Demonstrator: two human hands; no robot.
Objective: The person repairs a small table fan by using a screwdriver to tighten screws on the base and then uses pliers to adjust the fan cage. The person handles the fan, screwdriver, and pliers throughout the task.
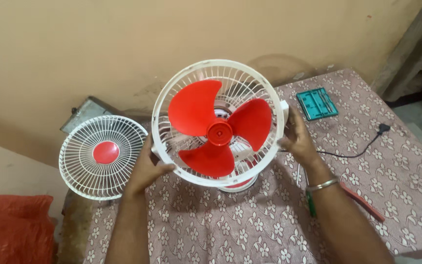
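At the far left a crumpled orange-red bag (13, 227) lies below the counter's edge. Next to it a detached white wire grille (101, 156) with a red centre disc leans upright at the left end of the counter (250, 230), which is covered with a pinkish cloth printed with white flowers; a grey metal box (81, 113) stands behind the grille against the wall. The left hand (147, 168) grips the lower left rim of the white table fan (218, 122), fingers curled round the rim. The fan stands between both hands near the counter's back edge, its rear guard open to the front, showing three red blades (218, 128) around a red hub. The right hand (296, 137) holds the fan's right rim, palm pressed to it, a metal bangle on the wrist. Under that forearm lie a green-handled screwdriver (311, 203) and a red-handled tool (365, 203). Further right, a black cord with plug (382, 129) trails across the cloth, and a teal tool case (317, 103) lies behind it
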